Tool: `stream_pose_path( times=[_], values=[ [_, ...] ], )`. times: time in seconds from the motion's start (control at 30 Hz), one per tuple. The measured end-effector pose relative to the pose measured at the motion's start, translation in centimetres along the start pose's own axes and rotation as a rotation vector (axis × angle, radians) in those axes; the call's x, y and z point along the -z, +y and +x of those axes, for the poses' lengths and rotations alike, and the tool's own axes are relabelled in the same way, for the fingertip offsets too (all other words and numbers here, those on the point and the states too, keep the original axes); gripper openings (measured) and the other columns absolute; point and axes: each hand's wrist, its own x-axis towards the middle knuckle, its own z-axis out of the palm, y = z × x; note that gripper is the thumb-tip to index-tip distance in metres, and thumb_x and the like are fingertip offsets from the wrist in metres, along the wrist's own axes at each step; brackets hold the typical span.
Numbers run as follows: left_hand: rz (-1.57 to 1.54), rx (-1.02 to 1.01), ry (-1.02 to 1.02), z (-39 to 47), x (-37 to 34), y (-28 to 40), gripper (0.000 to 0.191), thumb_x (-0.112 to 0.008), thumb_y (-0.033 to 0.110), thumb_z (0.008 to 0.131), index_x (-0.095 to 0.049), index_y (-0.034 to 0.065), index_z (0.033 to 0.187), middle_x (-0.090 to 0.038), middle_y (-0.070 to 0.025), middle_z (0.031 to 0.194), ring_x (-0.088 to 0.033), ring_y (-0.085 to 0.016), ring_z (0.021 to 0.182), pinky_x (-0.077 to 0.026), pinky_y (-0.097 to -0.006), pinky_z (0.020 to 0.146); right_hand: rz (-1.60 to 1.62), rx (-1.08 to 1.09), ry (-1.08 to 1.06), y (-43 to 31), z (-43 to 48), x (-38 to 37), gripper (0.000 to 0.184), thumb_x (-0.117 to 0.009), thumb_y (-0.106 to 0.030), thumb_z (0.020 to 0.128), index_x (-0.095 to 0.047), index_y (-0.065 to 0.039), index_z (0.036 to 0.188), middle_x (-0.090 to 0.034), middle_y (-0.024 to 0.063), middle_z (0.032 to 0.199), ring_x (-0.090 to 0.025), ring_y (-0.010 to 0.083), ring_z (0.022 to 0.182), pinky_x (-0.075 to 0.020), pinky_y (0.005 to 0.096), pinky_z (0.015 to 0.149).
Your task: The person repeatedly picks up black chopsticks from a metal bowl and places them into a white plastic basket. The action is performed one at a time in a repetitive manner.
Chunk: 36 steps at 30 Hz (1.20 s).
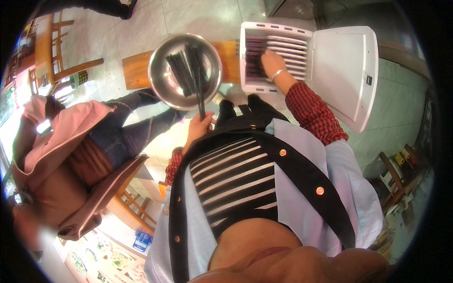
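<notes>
My left hand (201, 126) grips the near ends of a few black chopsticks (201, 100), which reach over the rim of a stainless steel bowl (155, 76). More black chopsticks (178, 72) lie bundled inside that bowl. To the right, my right hand (273, 63) is inside an open white plastic box (243, 79), fingers curled down against a dark row of what look like chopsticks (253, 56). Whether those fingers hold anything is hidden. White ribs (295, 58) fill the box's right part, and its lid (343, 70) is swung out to the right.
Bowl and box rest on a wooden bench (134, 70). At the left, close to the bowl, is another person (102, 148) in a brown and pink jacket. Wooden chairs (79, 70) stand beyond; a printed tabletop (109, 258) lies lower left.
</notes>
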Motion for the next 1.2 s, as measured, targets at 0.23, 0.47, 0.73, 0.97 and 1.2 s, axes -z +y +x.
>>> stream_pose_path(
  times=[0.23,0.47,0.73,0.97,1.2],
  values=[
    [-0.003,-0.006,-0.003,0.2,0.2,-0.4,0.022,-0.051,0.012,0.082,-0.052,-0.0004,0.1,-0.057,-0.004,0.071,-0.045,-0.006,0.052,-0.035,-0.0171,0.045,-0.008,0.112,0.03,-0.2,0.2,-1.0,0.011,-0.049,-0.006,0.07,-0.06,-0.007,0.072,-0.055,0.0077,0.083,-0.052,0.0232,0.083,-0.0469,0.0326,0.067],
    [0.003,0.0,0.024,0.3,0.2,-0.7,0.021,-0.051,0.012,0.081,-0.053,-0.0005,0.098,-0.058,-0.0044,0.07,-0.045,-0.006,0.05,-0.035,-0.0172,0.044,-0.026,0.048,0.008,-1.0,1.3,-2.3,0.015,-0.048,-0.008,0.072,-0.062,-0.007,0.073,-0.058,0.0075,0.082,-0.053,0.0227,0.083,-0.0467,0.0322,0.068],
    [-0.006,0.033,0.038,0.2,0.2,-0.7,0.02,-0.051,0.011,0.081,-0.053,-0.0003,0.098,-0.058,-0.0046,0.07,-0.046,-0.006,0.051,-0.035,-0.0172,0.044,-0.047,0.152,0.02,-1.1,2.1,-3.2,0.016,-0.047,-0.009,0.073,-0.063,-0.006,0.076,-0.059,0.0097,0.083,-0.055,0.0234,0.082,-0.0468,0.0319,0.069],
    [0.044,0.049,0.035,-0.1,-0.4,0.2,0.022,-0.051,0.013,0.082,-0.053,0.0,0.099,-0.058,-0.0042,0.07,-0.047,-0.006,0.052,-0.035,-0.0168,0.045,0.053,0.074,0.032,-1.5,1.9,-3.1,0.017,-0.046,-0.008,0.073,-0.062,-0.005,0.076,-0.058,0.0113,0.084,-0.055,0.0243,0.083,-0.0473,0.033,0.069],
    [0.008,0.023,-0.114,-0.6,-1.0,1.7,0.024,-0.051,0.016,0.084,-0.054,0.0021,0.103,-0.056,-0.0012,0.072,-0.045,-0.005,0.059,-0.036,-0.0169,0.051,0.748,0.208,0.372,-6.1,-1.9,2.1,0.01,-0.06,-0.013,0.071,-0.06,-0.007,0.079,-0.056,0.0087,0.072,-0.056,0.0243,0.06,-0.0457,0.0313,0.056]
  ],
)
